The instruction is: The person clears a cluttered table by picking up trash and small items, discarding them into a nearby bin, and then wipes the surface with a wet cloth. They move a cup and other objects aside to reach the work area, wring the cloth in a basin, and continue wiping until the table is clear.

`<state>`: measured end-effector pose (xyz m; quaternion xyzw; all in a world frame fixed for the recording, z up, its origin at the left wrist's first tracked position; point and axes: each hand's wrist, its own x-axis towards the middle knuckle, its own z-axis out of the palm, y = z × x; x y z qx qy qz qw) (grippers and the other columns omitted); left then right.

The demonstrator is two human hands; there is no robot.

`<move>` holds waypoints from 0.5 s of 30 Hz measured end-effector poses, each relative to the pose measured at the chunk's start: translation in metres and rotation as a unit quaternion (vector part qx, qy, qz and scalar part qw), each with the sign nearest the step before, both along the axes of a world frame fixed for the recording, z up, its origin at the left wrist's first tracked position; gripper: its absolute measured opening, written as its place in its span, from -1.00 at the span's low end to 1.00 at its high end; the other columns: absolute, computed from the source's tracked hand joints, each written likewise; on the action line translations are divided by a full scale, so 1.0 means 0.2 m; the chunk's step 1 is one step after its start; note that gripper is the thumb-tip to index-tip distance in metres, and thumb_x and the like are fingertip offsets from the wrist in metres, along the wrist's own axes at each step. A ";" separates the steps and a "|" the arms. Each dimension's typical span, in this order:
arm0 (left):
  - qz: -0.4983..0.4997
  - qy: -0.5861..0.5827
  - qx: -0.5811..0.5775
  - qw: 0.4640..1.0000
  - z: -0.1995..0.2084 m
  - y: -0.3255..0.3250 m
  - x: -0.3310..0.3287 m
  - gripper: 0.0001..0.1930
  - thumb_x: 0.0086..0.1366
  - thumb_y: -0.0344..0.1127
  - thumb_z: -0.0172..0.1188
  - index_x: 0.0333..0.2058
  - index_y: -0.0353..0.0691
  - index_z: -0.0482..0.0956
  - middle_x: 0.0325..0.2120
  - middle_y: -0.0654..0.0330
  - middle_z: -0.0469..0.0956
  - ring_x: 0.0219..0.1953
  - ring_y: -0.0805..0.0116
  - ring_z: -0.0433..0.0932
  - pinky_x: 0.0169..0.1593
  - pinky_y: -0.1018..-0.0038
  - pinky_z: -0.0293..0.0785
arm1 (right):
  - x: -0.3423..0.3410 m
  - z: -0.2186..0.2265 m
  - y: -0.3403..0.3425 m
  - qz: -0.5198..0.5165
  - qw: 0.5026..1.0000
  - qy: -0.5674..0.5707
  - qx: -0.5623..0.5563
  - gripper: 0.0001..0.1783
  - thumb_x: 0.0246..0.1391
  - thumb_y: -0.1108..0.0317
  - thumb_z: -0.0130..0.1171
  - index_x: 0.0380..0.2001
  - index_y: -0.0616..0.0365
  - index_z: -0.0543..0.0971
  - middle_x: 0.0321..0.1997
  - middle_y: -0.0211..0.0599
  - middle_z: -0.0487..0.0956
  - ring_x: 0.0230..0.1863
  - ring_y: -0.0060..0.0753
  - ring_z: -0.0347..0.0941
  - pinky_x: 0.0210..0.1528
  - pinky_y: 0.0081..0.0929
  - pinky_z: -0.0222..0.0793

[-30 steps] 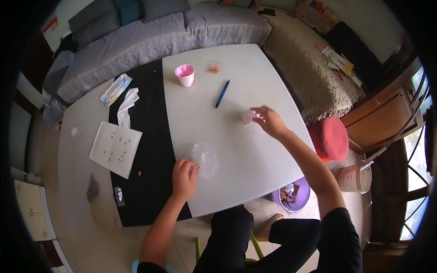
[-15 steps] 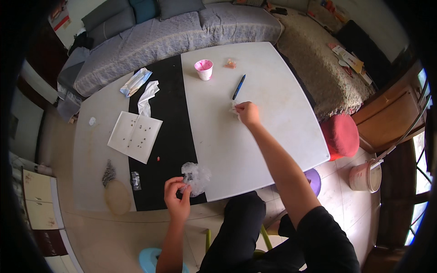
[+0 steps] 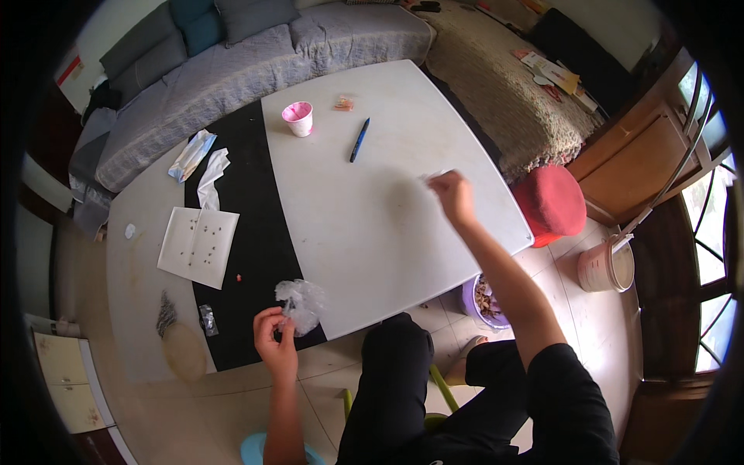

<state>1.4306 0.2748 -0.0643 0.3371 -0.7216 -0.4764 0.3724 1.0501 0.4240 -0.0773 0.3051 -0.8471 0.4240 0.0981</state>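
At the table's near edge my left hand (image 3: 275,345) has its fingers closed on a crumpled clear plastic bag (image 3: 302,306). My right hand (image 3: 456,198) is raised over the right side of the table, its fingers pinched on a small white wad, perhaps tissue (image 3: 434,177), which motion blurs. Farther back lie a blue pen (image 3: 359,140) and a small clear packet with orange contents (image 3: 344,103). A white paper cup (image 3: 297,118), pink inside, stands beside them. Creased white paper (image 3: 194,267) dotted with small dark bits lies to the left.
Left on the table are a tissue pack (image 3: 192,155), a loose tissue (image 3: 211,182), a small clear packet (image 3: 208,320) and a round tan piece (image 3: 184,353). Off the right edge stand a purple bin (image 3: 474,301) with scraps, a red stool (image 3: 549,203) and a bucket (image 3: 604,269).
My right hand has lifted away from the tabletop near the pen and moved right with the white wad. My left hand still grips the plastic bag. The whole view has shifted.
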 end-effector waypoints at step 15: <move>-0.048 0.020 -0.017 0.998 0.02 -0.02 -0.05 -0.89 0.01 -0.62 0.11 -0.52 -0.34 0.35 -0.21 0.12 0.40 -0.22 0.40 0.39 -0.19 0.56 0.36 | 0.54 -0.05 -0.11 0.235 0.927 -0.292 -0.007 -0.86 -0.19 0.46 0.13 -0.46 0.14 0.58 -0.42 -0.24 0.46 -0.31 -0.25 0.38 -0.28 -0.42 0.36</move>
